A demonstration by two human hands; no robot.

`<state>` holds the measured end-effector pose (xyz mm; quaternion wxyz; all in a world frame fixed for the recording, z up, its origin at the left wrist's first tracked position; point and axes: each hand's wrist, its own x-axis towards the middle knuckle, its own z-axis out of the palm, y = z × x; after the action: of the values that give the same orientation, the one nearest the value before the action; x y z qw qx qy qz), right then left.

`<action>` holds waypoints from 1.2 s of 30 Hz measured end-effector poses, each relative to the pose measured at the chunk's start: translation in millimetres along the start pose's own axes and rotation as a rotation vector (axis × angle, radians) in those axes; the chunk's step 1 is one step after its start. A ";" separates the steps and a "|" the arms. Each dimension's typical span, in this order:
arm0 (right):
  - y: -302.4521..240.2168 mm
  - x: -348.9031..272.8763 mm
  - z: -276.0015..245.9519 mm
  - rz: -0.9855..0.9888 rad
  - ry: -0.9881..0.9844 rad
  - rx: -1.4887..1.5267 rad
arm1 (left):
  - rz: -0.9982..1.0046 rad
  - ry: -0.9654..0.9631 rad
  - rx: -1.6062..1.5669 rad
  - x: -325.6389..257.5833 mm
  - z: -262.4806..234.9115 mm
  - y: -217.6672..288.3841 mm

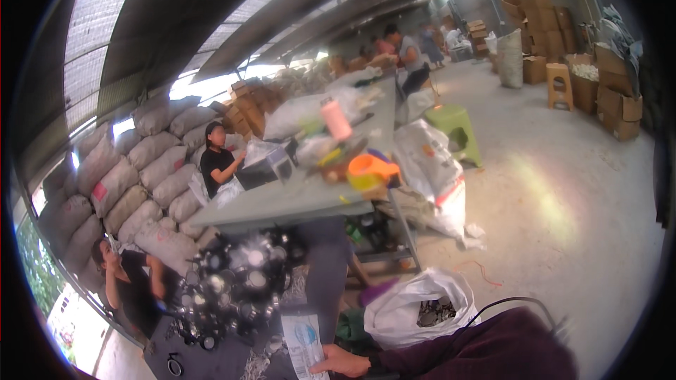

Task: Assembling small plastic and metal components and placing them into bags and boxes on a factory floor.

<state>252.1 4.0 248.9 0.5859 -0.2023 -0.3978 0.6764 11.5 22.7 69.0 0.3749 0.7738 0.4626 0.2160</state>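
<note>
At the frame's lower middle, a white packet (301,340) lies left of the right hand (341,363), which pinches its right edge, long axis running up-frame; the left hand is out of view.

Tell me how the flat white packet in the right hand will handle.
The flat white packet is probably light: it looks thin, and the right hand pinches it at one edge. It may bend but not flop, since its long edges run fairly straight. Pushed, it would likely slide rather than roll, being flat.
</note>
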 end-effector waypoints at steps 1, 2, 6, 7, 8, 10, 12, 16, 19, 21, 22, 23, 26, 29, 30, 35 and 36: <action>0.4 0.0 0.6 0.003 -0.002 0.001 | -0.017 0.001 -0.020 -2.3 0.8 -1.7; 0.7 -0.2 1.3 0.009 0.003 0.003 | -0.034 0.001 -0.040 -4.6 1.6 -3.3; 0.0 -3.1 2.9 -0.009 0.004 -0.019 | -0.095 -0.006 -0.122 -12.3 6.3 -7.8; -0.1 -3.6 3.2 -0.007 0.005 -0.018 | -0.110 -0.008 -0.141 -14.2 7.3 -9.2; -0.3 -4.1 3.4 -0.005 0.006 -0.012 | -0.126 -0.010 -0.161 -16.2 8.5 -10.7; 0.2 -3.7 3.7 -0.002 0.007 -0.007 | -0.156 -0.011 -0.201 -19.4 10.0 -14.2; 1.1 -3.0 3.4 0.010 0.012 -0.007 | -0.186 -0.013 -0.240 -22.7 11.8 -17.8; -8.7 -10.0 10.3 0.020 0.045 -0.065 | -0.251 -0.016 -0.322 -31.9 16.7 -25.4; -8.4 -10.9 10.6 0.017 0.045 -0.066 | -0.299 -0.021 -0.384 -39.4 20.6 -30.3; -12.5 -12.4 13.4 0.066 0.053 -0.073 | -0.331 -0.022 -0.423 -44.8 22.7 -34.7; -11.1 -12.2 13.4 0.068 0.051 -0.071 | -0.348 -0.021 -0.443 -47.6 23.6 -37.4; -9.6 -11.6 13.1 0.061 0.045 -0.069 | -0.364 -0.020 -0.462 -50.4 24.5 -40.1; -7.7 -11.5 12.9 0.055 0.038 -0.060 | -0.410 -0.024 -0.522 -58.5 27.2 -46.8; -7.8 -11.8 15.0 0.054 0.032 -0.045 | -0.457 -0.026 -0.581 -65.6 28.9 -55.4; -7.9 -12.2 15.6 0.053 0.031 -0.037 | -0.473 -0.024 -0.601 -68.8 30.0 -58.8; -4.1 -10.5 10.0 0.056 0.034 -0.015 | -0.562 -0.018 -0.700 -85.3 34.3 -76.5; -3.9 -10.8 11.0 0.049 0.028 -0.033 | -0.575 -0.015 -0.723 -87.6 36.1 -80.0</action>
<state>248.9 -9.6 256.4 0.5712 -0.2309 -0.3958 0.6810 -50.2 -44.6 -14.9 0.6687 0.4350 0.5508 0.2452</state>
